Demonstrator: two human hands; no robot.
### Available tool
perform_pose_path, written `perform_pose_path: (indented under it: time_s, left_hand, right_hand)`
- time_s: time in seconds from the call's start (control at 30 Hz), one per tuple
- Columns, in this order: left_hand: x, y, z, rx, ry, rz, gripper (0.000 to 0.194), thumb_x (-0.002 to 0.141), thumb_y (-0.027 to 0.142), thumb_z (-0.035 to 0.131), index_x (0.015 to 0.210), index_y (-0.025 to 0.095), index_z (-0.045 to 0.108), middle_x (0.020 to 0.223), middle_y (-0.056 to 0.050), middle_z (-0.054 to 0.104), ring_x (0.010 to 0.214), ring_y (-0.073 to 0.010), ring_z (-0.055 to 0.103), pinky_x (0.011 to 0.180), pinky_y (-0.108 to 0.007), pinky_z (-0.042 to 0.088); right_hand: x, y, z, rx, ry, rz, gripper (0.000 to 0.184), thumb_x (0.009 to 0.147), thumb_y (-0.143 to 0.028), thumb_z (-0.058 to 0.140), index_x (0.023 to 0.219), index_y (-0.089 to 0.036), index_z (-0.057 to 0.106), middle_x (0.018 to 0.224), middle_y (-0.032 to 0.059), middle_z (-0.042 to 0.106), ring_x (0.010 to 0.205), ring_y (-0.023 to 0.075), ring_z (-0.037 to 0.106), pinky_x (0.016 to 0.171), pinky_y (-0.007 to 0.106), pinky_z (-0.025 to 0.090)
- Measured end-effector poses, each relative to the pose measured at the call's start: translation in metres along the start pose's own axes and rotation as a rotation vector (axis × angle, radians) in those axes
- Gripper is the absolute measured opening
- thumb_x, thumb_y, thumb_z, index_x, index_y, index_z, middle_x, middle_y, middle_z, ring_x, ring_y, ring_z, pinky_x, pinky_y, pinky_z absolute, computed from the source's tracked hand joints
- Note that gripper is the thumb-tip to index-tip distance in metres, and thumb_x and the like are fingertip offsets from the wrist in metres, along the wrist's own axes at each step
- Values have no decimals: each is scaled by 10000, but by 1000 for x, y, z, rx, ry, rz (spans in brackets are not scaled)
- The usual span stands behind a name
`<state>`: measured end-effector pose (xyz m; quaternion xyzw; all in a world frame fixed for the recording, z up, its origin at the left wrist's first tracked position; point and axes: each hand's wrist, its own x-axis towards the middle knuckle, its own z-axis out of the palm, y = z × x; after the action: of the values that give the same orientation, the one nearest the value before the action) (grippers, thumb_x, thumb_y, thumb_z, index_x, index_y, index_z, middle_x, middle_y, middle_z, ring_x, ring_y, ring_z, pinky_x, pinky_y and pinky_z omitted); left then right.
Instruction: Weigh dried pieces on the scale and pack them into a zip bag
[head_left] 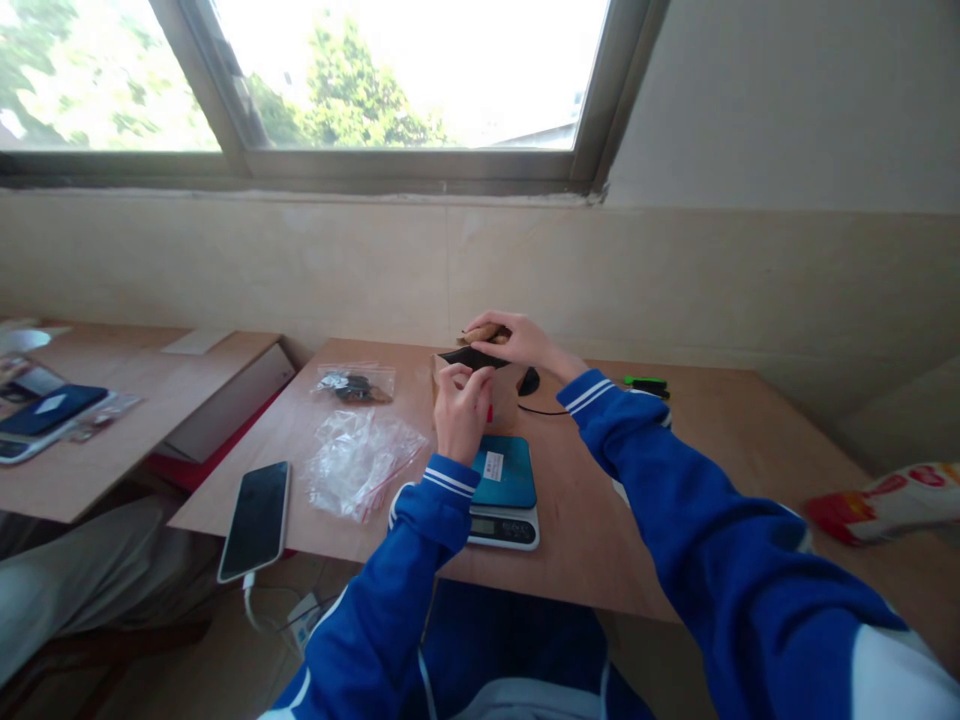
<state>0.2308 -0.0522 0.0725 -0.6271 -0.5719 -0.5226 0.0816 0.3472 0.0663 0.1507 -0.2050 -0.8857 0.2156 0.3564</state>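
Note:
A brown paper bag [508, 403] stands on the table behind the scale, its dark mouth facing up. My left hand [461, 412] is closed at the bag's near rim, with the fingertips pinched there. Over the far side of the mouth, my right hand [519, 342] is closed on a brown, dry-looking piece [484, 333] whose exact kind I cannot make out. A kitchen scale [510, 472] with a teal top and white base lies just in front of the bag. Its display shows no reading that I can make out.
Left of the scale lie clear zip bags [361, 462] and a filled zip bag [356, 385]. A phone [256, 520] on a cable overhangs the table edge. Green-and-black tools [646, 386] lie right; a red-and-white package [885, 502] lies far right. Someone's leg [90, 590] shows left.

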Motion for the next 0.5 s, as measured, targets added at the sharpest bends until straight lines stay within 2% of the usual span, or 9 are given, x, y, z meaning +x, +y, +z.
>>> perform_pose_path:
  time_s: [0.13, 0.23, 0.5]
  left_hand:
    - [-2, -1, 3, -15, 11, -10, 219, 942, 287, 510, 1061, 243, 688, 1084, -63, 472, 834, -116, 542, 797, -267, 500]
    - [-2, -4, 5, -17, 38, -5, 227, 944, 308, 501, 1054, 247, 691, 1090, -73, 475, 941, -161, 538, 855, -321, 495]
    - [-4, -2, 5, -55, 55, -86, 258, 951, 335, 474, 1073, 262, 690, 1172, -87, 495, 1082, -207, 515, 927, -390, 485]
  right_hand:
    - [-7, -8, 1, -21, -3, -54, 239, 804, -336, 641, 985, -190, 701, 998, 67, 709, 934, 204, 639, 850, 321, 483]
    - [-11, -12, 3, -5, -3, -65, 204, 800, -316, 649, 960, -205, 713, 992, 64, 702, 921, 202, 637, 843, 321, 486]
    - [-17, -13, 2, 77, 60, -9, 224, 786, -321, 668, 957, -179, 699, 958, 57, 719, 880, 202, 646, 799, 306, 487]
